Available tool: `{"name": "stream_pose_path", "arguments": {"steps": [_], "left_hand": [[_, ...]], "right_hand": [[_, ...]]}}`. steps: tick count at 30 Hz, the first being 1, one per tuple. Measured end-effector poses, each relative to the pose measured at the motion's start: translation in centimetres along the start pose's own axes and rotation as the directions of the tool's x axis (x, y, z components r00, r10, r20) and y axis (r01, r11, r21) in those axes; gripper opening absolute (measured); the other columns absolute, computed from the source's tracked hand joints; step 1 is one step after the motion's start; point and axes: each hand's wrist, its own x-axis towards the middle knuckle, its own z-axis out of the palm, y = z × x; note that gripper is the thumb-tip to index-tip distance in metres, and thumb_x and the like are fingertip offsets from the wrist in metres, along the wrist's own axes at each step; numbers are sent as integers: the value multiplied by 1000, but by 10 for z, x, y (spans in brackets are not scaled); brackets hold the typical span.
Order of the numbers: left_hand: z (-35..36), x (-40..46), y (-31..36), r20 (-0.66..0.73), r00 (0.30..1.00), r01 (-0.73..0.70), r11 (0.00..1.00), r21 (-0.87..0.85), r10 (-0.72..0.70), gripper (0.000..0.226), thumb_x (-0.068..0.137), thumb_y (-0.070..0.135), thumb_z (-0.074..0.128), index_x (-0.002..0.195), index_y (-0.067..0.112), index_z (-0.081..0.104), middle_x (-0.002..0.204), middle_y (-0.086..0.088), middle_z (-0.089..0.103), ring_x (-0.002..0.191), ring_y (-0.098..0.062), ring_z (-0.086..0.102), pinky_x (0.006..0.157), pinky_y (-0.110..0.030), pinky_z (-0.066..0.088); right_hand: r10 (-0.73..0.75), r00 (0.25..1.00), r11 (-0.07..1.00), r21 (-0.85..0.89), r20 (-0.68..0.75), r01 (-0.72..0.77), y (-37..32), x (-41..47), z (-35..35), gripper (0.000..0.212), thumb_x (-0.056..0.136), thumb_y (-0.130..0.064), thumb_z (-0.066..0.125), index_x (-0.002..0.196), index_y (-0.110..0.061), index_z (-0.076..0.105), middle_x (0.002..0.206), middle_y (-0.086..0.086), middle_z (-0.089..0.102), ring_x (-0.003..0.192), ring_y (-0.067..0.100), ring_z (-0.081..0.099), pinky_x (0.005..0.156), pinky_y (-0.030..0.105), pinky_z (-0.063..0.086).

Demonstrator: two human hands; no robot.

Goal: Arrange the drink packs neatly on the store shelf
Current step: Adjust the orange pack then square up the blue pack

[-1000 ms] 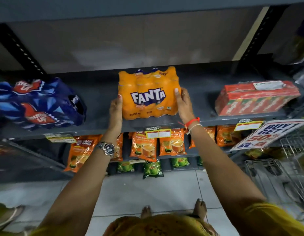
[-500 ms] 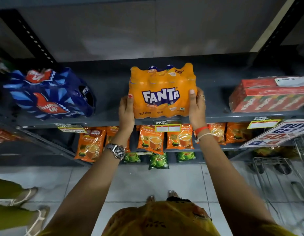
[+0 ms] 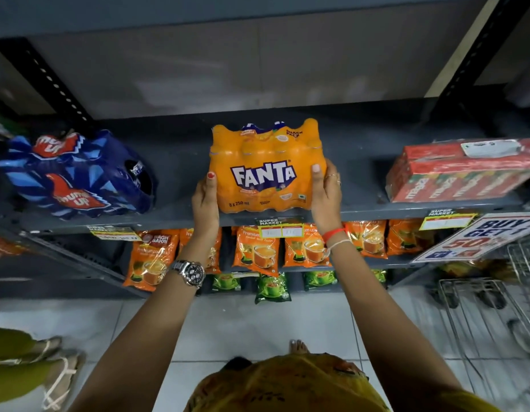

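An orange Fanta pack (image 3: 265, 166) of small bottles in shrink wrap stands at the middle of the grey shelf (image 3: 361, 150), near its front edge. My left hand (image 3: 204, 203) grips its left side and my right hand (image 3: 326, 197) grips its right side, thumbs on the front face. A blue Thums Up pack (image 3: 76, 173) lies on its side at the left of the same shelf. A red Maaza carton pack (image 3: 462, 171) lies at the right end.
Price tags (image 3: 280, 230) hang on the shelf's front lip. Orange tea pouches (image 3: 254, 251) and green pouches (image 3: 272, 286) fill the lower shelves. A promo sign (image 3: 477, 236) and a wire trolley (image 3: 495, 307) stand at the right. Another person's feet (image 3: 29, 364) are at the lower left.
Both hands keep their grip on the Fanta pack. The view has shifted, so the pack sits a little right of where it was; it stays near the shelf's front edge.
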Motion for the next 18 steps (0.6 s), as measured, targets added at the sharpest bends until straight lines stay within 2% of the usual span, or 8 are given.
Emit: {"name": "stream_pose_path", "arguments": {"steps": [3, 5, 6, 8, 10, 13, 15, 18], "left_hand": [[-1, -14, 0, 6, 999, -36, 999, -25, 36, 36, 97, 29, 39, 123, 5, 48, 110, -3, 62, 87, 4, 63, 70, -10, 51], [-5, -27, -2, -8, 996, -94, 995, -35, 94, 37, 97, 25, 41, 128, 6, 46, 119, 0, 59, 99, 7, 59, 79, -8, 48], [-7, -36, -5, -16, 993, -117, 993, -19, 117, 41, 96, 27, 42, 133, 8, 43, 128, 2, 54, 110, 6, 54, 85, -5, 44], [-22, -49, -11, -7, 987, -162, 986, 27, 162, 45, 95, 30, 43, 138, 15, 40, 138, 6, 45, 123, 1, 45, 94, -1, 37], [-50, -52, -21, -13, 982, -190, 981, 32, 190, 40, 96, 25, 43, 134, 15, 44, 136, 6, 47, 124, -1, 45, 97, -5, 37], [-117, -39, -28, -207, 954, -217, 976, 25, 218, 26, 96, 16, 43, 120, 20, 51, 124, 2, 54, 111, -6, 53, 91, -11, 42], [-170, -23, -30, -409, 878, -247, 967, 61, 250, 25, 95, 11, 43, 118, 13, 52, 115, -8, 54, 97, -7, 54, 84, -14, 43], [-249, 7, -30, -537, 802, -228, 965, 131, 262, 29, 95, 12, 44, 121, -1, 47, 107, -13, 46, 95, -21, 49, 86, -32, 41]], "right_hand": [[30, 997, 997, 72, -68, -25, 5, -12, 3, 50, 98, -37, 39, 140, -12, 32, 137, 11, 49, 120, 20, 55, 93, 25, 53], [77, 980, 994, 89, -185, -61, 9, -20, 12, 57, 96, -40, 41, 142, -10, 28, 140, 12, 45, 125, 24, 52, 103, 38, 47], [88, 960, 994, 80, -267, -69, 13, -25, 14, 57, 96, -40, 42, 141, -7, 30, 139, 13, 44, 125, 25, 51, 104, 35, 46], [68, 896, 997, 56, -439, -48, 18, -41, 29, 49, 95, -33, 47, 132, -1, 39, 130, 16, 45, 116, 28, 53, 95, 24, 47], [37, 842, 999, -11, -537, -52, 27, -64, 53, 37, 94, -23, 49, 122, 2, 45, 117, 20, 46, 103, 33, 54, 86, 34, 46], [-72, 904, 996, -73, -423, 45, 27, -104, 115, 20, 92, -16, 47, 108, -4, 51, 102, 11, 46, 93, 27, 49, 82, 33, 41], [-177, 946, 984, -81, -273, 161, 18, -118, 159, 10, 91, -15, 47, 101, -14, 50, 97, 7, 48, 90, 24, 50, 83, 29, 41], [-164, 986, 986, -30, -6, 164, 6, -125, 220, 17, 91, -22, 51, 106, -15, 50, 103, 16, 53, 93, 21, 53, 88, 24, 45]]}}
